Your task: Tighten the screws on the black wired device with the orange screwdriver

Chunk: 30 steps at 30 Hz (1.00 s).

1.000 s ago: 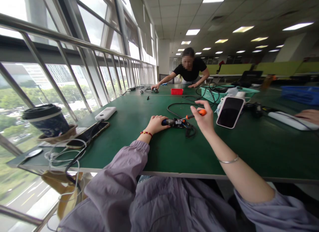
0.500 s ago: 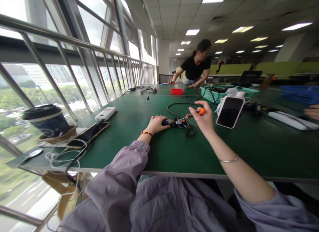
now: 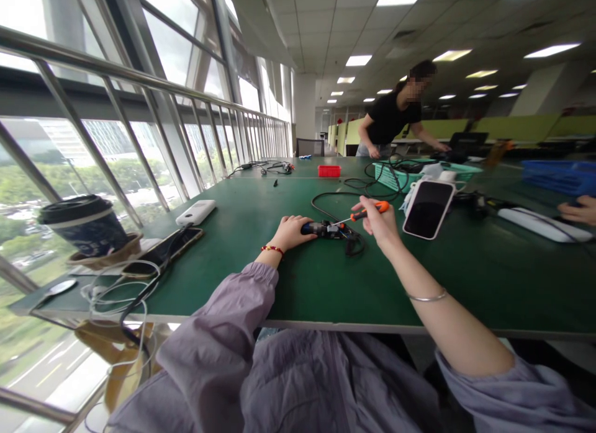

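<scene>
My left hand (image 3: 292,232) is closed around the blue-black end of a small dark device (image 3: 328,229) lying on the green table. A dark cable runs from the device's right side. In my right hand (image 3: 379,221) is a screwdriver (image 3: 369,211) with an orange and black handle, gripped between thumb and fingers. Its metal shaft slants down to the left, and the tip meets the top of the device, as far as I can see.
A phone (image 3: 429,208) leans upright by a teal basket (image 3: 393,177) of cables. Farther back is a red box (image 3: 329,171). At left stand a coffee cup (image 3: 86,225) and a white power bank (image 3: 196,213). Another person (image 3: 388,120) leans over the far side; someone's hand (image 3: 580,210) shows at right.
My right hand has shifted its grip on the screwdriver, fingers now wrapped nearer the handle. My left hand stays put. The person across the table has moved right, reaching toward the dark items there.
</scene>
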Motion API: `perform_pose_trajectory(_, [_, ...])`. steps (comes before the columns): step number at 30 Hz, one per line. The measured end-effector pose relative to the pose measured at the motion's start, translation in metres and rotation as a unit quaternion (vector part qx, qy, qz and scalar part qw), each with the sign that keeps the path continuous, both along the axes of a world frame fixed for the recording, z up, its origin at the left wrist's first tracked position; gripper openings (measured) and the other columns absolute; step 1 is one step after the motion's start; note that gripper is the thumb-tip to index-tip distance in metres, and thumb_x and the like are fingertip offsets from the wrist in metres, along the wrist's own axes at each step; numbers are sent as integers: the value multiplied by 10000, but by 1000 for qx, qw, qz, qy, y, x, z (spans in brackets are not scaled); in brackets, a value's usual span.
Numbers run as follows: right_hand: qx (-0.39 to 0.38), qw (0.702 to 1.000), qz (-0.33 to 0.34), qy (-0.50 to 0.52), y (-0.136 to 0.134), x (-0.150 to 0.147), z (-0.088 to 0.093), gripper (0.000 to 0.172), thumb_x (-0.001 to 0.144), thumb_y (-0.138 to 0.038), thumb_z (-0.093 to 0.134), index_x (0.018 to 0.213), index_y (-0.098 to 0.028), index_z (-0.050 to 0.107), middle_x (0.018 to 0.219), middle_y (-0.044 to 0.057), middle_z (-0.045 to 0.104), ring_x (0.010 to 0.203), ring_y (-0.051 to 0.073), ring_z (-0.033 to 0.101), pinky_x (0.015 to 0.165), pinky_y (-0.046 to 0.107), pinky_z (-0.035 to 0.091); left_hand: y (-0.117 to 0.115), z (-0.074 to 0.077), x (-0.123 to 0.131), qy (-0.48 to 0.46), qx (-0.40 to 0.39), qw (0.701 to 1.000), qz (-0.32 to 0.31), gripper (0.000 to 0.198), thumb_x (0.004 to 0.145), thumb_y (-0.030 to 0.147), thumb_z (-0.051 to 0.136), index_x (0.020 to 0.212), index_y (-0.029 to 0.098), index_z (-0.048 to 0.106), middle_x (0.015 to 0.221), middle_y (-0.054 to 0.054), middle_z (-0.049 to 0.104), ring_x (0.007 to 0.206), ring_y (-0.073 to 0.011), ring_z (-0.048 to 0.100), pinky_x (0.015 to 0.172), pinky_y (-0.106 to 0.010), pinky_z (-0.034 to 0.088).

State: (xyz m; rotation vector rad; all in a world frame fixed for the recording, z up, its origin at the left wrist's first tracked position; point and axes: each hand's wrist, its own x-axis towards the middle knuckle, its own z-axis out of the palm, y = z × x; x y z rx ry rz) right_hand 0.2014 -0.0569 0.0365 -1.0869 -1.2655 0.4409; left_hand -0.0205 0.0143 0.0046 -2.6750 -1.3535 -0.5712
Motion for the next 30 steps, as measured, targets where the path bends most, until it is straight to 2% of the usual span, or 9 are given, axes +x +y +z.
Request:
perform_pose_trajectory(2, [64, 994, -88, 2, 1, 11, 1, 335, 820, -470, 421, 800, -194, 610, 560, -13, 474, 471, 132, 477, 471, 267, 389, 0, 0, 0, 1, -1, 1000, 0, 482, 784, 536, 577, 1177, 257, 582, 1127, -49, 633, 1077, -263, 547, 942, -392, 339])
perform_pose_trajectory(4, [170, 956, -238, -25, 5, 27, -1, 312, 826, -411, 402, 974, -210, 590, 830, 61, 590, 788, 215, 591, 707, 361, 473, -1, 1, 0, 3, -1, 1000, -1, 476, 787, 532, 572, 1178, 260, 580, 1135, -50, 632, 1083, -262, 543, 948, -393, 334])
perform_pose_trajectory(6, [196, 913, -351, -66, 11, 45, -6, 349, 831, -393, 394, 1094, -217, 539, 1099, 124, 553, 1056, 287, 531, 894, 475, 413, -1, 2, -1, 3, -1, 1000, 0, 471, 788, 531, 569, 1175, 262, 580, 1139, -50, 631, 1087, -260, 540, 951, -393, 331])
perform_pose_trajectory(8, [168, 898, -400, -77, 18, 61, -14, 387, 840, -375, 375, 1177, -216, 478, 1240, 156, 470, 1177, 312, 452, 979, 537, 335, -1, 2, -1, 1, -1, 1000, 0, 467, 787, 531, 569, 1170, 265, 580, 1141, -48, 630, 1087, -259, 539, 952, -391, 331])
perform_pose_trajectory(13, [51, 918, -392, -32, 28, 77, -26, 482, 806, -394, 417, 1240, -185, 397, 1315, 200, 383, 1287, 360, 336, 1030, 631, 190, 0, 2, -1, -2, -2, 1000, -1, 464, 786, 528, 568, 1166, 262, 583, 1141, -48, 631, 1086, -258, 539, 953, -390, 329])
perform_pose_trajectory(20, [201, 927, -288, -133, 18, 52, -10, 465, 777, -389, 521, 1189, -180, 474, 1167, 150, 543, 1071, 272, 538, 945, 456, 397, -1, 2, 0, 2, -4, 1000, 2, 462, 792, 524, 565, 1173, 262, 577, 1147, -48, 628, 1091, -254, 535, 957, -388, 324])
perform_pose_trajectory(24, [197, 936, -200, -214, 8, 29, -7, 287, 806, -390, 510, 1026, -215, 569, 934, 71, 624, 858, 208, 586, 822, 365, 459, -1, 2, 0, 4, -4, 1000, 2, 461, 794, 523, 566, 1172, 260, 575, 1146, -50, 627, 1093, -253, 536, 960, -390, 326])
perform_pose_trajectory(26, [190, 931, -216, -224, 3, 20, -6, 282, 800, -422, 513, 975, -216, 593, 821, 47, 617, 779, 202, 578, 745, 336, 455, -1, 2, 0, 5, -4, 1000, 1, 464, 792, 526, 567, 1172, 260, 575, 1147, -51, 626, 1095, -254, 535, 960, -390, 327])
perform_pose_trajectory(30, [148, 963, -194, -113, -1, 12, -4, 332, 855, -457, 390, 760, -219, 602, 555, -5, 528, 589, 166, 552, 585, 279, 426, -1, 2, 0, 2, -4, 1000, 1, 471, 787, 529, 569, 1175, 261, 578, 1137, -50, 627, 1089, -262, 538, 960, -395, 327])
